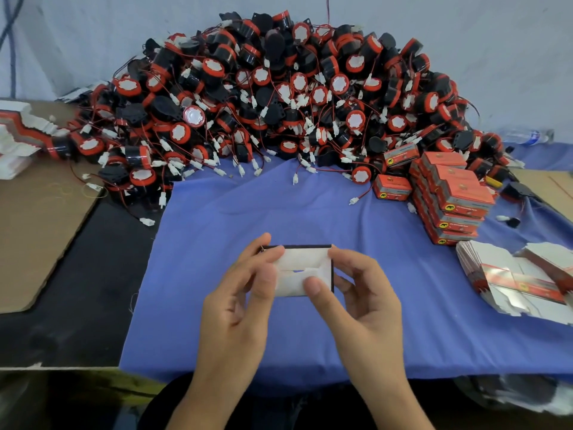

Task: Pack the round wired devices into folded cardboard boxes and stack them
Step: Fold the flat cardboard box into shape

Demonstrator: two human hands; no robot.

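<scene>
You hold one small cardboard box (297,260) in both hands, low centre, just above the blue cloth (210,243). Its white end flaps face you, with a dark edge along the top and right side. Your left hand (245,293) pinches the box's left end, thumb on the white flap and fingers curled behind the top corner. Your right hand (362,305) grips the right end, thumb pressed on the lower flap and fingers wrapped round the side. A small gap shows between the flaps. What's inside the box, can't tell.

The pile of round wired devices (279,97) is heaped at the back of the cloth against the grey wall, well apart from your hands: black bodies, red rims, red wires, white plugs. The stack of packed boxes (455,200) sits right of centre, touching the pile's edge. One loose red box (392,187) lies just beside its left side. Flat box blanks (511,283) lie fanned near the right edge. More blanks (18,135) lie far left on a brown cardboard sheet (37,218). A plastic bottle (527,136) lies on its side behind the stack.
</scene>
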